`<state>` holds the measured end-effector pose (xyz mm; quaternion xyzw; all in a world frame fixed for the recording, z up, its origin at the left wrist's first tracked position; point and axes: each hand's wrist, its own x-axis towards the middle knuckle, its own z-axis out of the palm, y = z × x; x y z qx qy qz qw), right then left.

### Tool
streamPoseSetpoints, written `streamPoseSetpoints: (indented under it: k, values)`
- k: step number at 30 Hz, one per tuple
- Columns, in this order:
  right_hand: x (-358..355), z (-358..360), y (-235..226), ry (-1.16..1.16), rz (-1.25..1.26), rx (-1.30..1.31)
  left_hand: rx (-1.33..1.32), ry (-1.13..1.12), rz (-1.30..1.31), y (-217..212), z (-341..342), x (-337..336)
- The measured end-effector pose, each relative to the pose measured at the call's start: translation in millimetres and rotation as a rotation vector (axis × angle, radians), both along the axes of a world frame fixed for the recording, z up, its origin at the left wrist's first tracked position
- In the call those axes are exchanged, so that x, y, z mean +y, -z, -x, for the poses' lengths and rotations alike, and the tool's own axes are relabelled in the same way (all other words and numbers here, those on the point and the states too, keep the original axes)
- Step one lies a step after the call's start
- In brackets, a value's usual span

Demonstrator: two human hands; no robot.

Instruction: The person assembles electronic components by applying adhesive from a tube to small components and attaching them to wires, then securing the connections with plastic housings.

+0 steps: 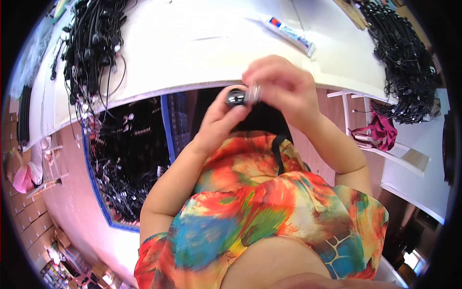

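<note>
Nearest to my remote viewpoint, a bright top (260,202), splashed with red, yellow, green and blue, fills the lower middle of the head view. Just past it, short of the desk's front edge, I have both hands occupied close together. The left hand (217,118) holds a shiny, rounded black part (236,98), its grip narrow around it. The right hand (288,86), blurred, pinches a small clear piece (253,92) right beside the black part; from where I sit, I cannot tell whether the two pieces touch. Lower down and to the left, a blue-rimmed bin (167,123) holds a dark tangle of cables (122,188). Beyond the hands stretches the white desk (192,58). On it, right of centre, a white tube (291,36) with blue and red markings lies at a slant, apart from the hands. I see a thick bundle of black cords (94,43) at the desk's left, some hanging over the front edge toward the bin, and a second black bundle (404,62) at its right end. Off to the right, a maroon bag (382,130) lies against a white frame (397,160). At far left, cardboard boxes (29,216) line the rim of my view.
</note>
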<state>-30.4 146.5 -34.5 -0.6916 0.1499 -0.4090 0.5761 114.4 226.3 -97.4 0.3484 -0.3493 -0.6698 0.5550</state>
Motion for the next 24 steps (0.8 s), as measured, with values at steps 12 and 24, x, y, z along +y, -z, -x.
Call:
streamPoseSetpoints:
  k: [12,24]
  values:
    - [-64.9,22.9,-11.8,0.312,0.877,0.487,0.039,-0.348,0.078,-33.7,-19.2,-0.4]
    - [-116.1,15.1,-17.4,0.268,0.526,1.176,-0.330,-0.182,0.150,-25.0,-36.4,8.3]
